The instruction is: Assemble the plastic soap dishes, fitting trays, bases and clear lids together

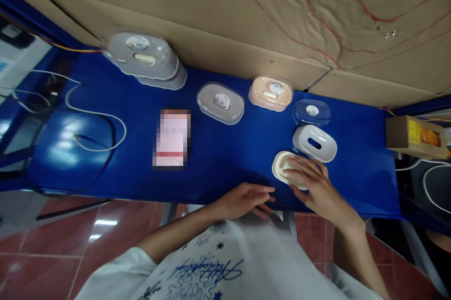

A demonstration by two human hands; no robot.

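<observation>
My right hand (pixel 313 185) is on a cream oval tray (pixel 281 167) near the table's front edge, its fingers over the recess and its thumb by the near side. The hand covers the tray's right part. Just behind it sits a white oval box part (pixel 326 146) with a dark slot. A clear plastic lid (pixel 301 113) with a round sticker lies behind that. My left hand (pixel 246 200) hovers at the front edge, left of the tray, with fingers apart and nothing in them.
Farther back on the blue table (pixel 225 159) stand a peach lidded box (pixel 259 98), a grey lidded box (pixel 209 102) and stacked grey boxes (pixel 160 58). A phone (pixel 172 139) with a blurred screen lies left of centre. Cables (pixel 123 126) curl at the left. Cardboard (pixel 211 22) walls the back.
</observation>
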